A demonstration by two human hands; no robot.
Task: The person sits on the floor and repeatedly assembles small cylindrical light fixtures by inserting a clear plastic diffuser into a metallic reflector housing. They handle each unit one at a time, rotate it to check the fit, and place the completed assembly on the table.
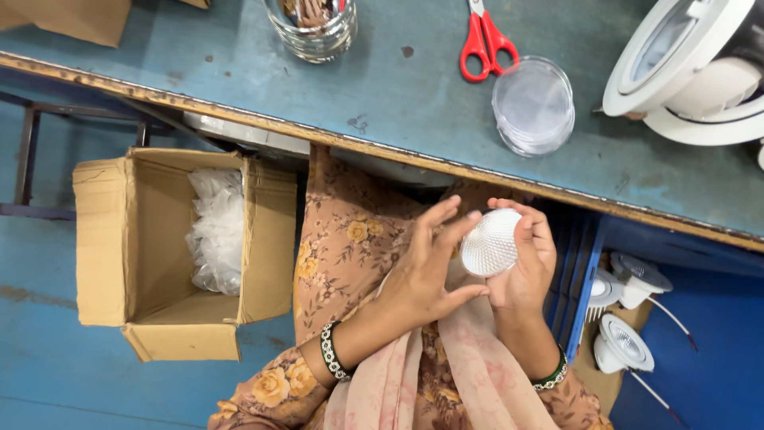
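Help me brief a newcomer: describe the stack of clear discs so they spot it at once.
Start at the blue worktable across the top. Right of the red-handled scissors, near the table's front edge, sits the stack of clear discs. It is see-through and flat, unlike the tall glass jar on the left and the white lamp housings on the right.

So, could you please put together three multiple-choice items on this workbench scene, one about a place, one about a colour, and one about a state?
1. Where is the open cardboard box?
A. On the floor beside the person
B. On the bench
C. On the person's lap

2. What colour are the scissors' handles?
A. Blue
B. Red
C. Green

3. How is the white faceted reflector held?
A. Lying on the bench
B. In the right hand, left hand fingers open beside it
C. Inside the box

Answers: 1 A, it stands below the bench edge; 2 B, the loops are red; 3 B, right fingers wrap its rim.
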